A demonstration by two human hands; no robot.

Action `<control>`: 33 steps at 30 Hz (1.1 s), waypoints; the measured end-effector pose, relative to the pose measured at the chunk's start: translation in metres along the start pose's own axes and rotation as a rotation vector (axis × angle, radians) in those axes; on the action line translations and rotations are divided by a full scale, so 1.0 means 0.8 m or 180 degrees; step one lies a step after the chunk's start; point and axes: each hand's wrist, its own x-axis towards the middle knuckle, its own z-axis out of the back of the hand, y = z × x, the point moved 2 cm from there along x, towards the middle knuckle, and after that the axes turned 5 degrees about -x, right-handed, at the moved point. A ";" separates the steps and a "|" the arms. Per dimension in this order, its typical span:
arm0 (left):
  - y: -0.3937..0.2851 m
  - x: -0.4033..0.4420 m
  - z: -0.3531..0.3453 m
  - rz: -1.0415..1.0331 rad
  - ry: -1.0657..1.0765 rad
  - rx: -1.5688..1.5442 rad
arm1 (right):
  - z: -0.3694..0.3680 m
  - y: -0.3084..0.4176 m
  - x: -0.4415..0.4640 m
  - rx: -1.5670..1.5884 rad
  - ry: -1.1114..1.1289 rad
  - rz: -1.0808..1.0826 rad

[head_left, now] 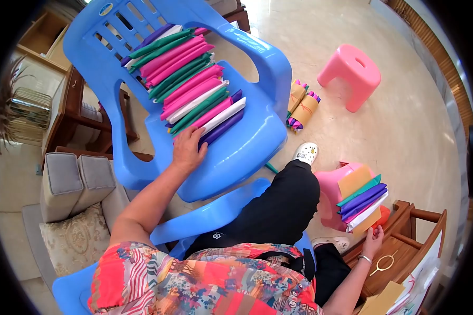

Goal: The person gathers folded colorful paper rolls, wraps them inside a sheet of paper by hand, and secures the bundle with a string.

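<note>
On the seat of a blue plastic chair [252, 142] lies a long row of folded pink, green, white and purple bundles [189, 79]; whether they are paper or cloth I cannot tell. My left hand [188, 148] rests at the row's near end, fingers apart, touching the last white and purple bundles. At lower right, a pink stool [329, 197] carries a small stack of green, purple and white bundles [362, 201] between brown card pieces [354, 181]. My right hand [373, 241] is at the stack's lower edge beside an orange-red item [384, 215], fingertips pressed together; what they pinch is too small to make out.
Two tied rolls wrapped in brown card [305, 109] lie on the floor near another pink stool [352, 73]. A wooden stand [391, 252] with a round-ended loop is at right, with brown sheets [383, 299] below. A sofa [79, 210] stands at left.
</note>
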 end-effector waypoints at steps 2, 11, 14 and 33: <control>-0.010 0.009 0.004 0.0089 -0.0059 0.0234 | -0.003 0.001 0.001 0.0155 0.0013 0.0072; -0.017 0.005 -0.020 -0.0094 0.0387 0.0526 | -0.004 0.003 -0.002 0.0127 0.0144 -0.0112; -0.027 -0.008 -0.022 -0.0171 0.0451 0.0430 | -0.003 -0.005 0.003 0.0121 0.0233 -0.0143; -0.053 -0.011 -0.019 0.0171 0.0612 0.0346 | -0.017 -0.006 0.004 0.0115 0.0341 -0.0054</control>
